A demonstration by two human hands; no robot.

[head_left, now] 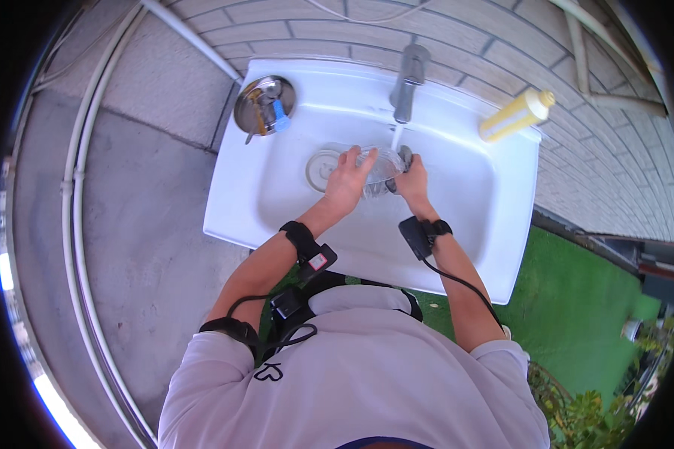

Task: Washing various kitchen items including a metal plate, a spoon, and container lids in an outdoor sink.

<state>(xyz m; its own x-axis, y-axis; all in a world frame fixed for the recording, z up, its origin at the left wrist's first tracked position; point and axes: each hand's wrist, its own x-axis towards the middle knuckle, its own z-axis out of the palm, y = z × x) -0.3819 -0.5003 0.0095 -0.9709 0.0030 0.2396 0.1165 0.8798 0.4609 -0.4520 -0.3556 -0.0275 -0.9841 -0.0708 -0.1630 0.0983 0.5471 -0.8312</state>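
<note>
Basin [236, 202] smooth, glossy — faucet [410, 75], bowl [243, 114] shiny metal — clear vessel [383, 166] glossy, yellow bottle [515, 117] smooth plastic.

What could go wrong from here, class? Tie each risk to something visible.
The clear container, under running water, may slip from the left hand.
Splashes could wet the black device on the right wrist.
The metal bowl, at the sink's left edge, might fall if bumped.

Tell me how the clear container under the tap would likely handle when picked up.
The container is probably slippery, since water runs from the tap right at it. Its see-through wall looks like glass or hard plastic, so it is likely stiff, perhaps fragile. Its rounded outline suggests it might roll if laid over.
</note>
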